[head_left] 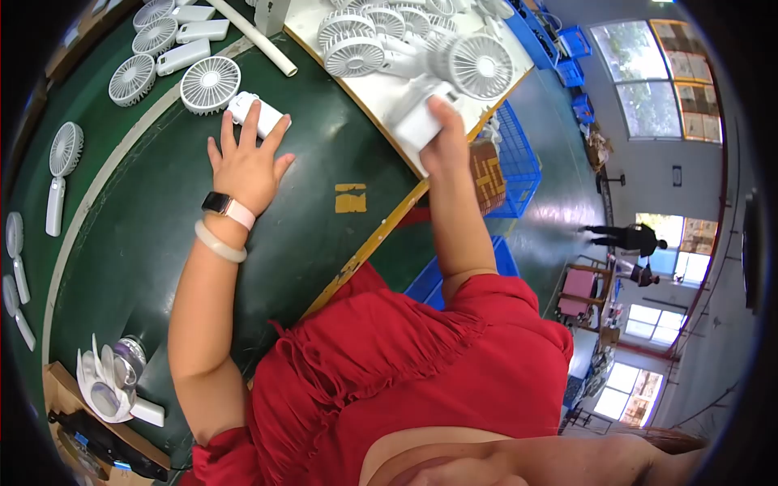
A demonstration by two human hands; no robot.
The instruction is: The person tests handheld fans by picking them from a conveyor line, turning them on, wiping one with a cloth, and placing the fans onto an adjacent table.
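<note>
Together, we note both hands at work over the smooth green desk (312, 158). Our left grip (247, 174) is spread, its fingertips resting on the white plastic handle of a round-grilled handheld fan (211, 84) lying there. Our right grip (447, 147) pinches a second, motion-blurred white fan by its boxy body (417, 121), above the white board with yellow edging (370, 93), near other fans (354, 53). For good handling, we should hold the body rather than the grille, press lightly with the left, and lift clear of neighbouring grilles, which could catch or scuff.
</note>
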